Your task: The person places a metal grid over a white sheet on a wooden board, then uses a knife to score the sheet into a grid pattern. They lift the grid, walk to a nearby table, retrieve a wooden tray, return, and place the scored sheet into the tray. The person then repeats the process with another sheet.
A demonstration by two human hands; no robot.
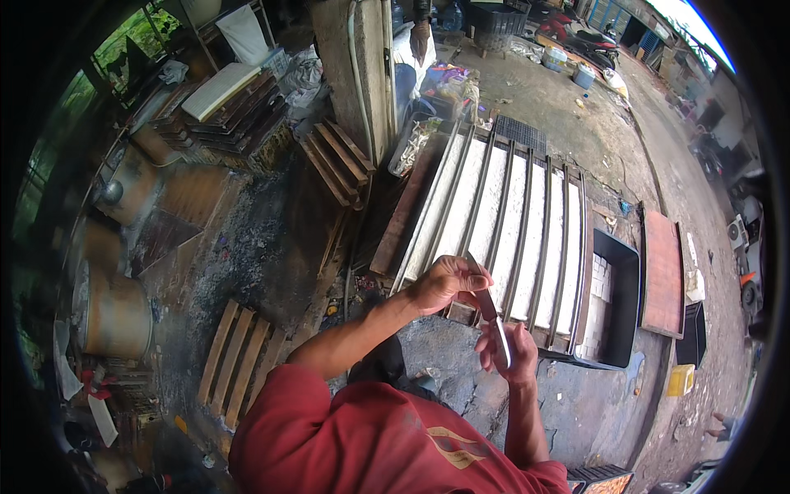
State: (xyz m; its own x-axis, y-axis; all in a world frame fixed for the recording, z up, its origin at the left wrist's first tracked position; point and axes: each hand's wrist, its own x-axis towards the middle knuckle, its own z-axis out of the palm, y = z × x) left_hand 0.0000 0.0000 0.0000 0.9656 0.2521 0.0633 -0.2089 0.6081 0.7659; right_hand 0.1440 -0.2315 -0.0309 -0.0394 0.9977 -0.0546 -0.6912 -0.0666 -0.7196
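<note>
Silvery blade (503, 344) slants from the pinching left hand (448, 284) toward the right hand (521, 354), whose grip I can't tell.

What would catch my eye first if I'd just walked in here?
Probably the broad white slab with dark stripes, just beyond the person's hands. In front of it, the left hand pinches a long, thin, knife-like tool, and the right hand is at its lower end. To the slab's right, a black crate holds pale, white-looking blocks.
</note>
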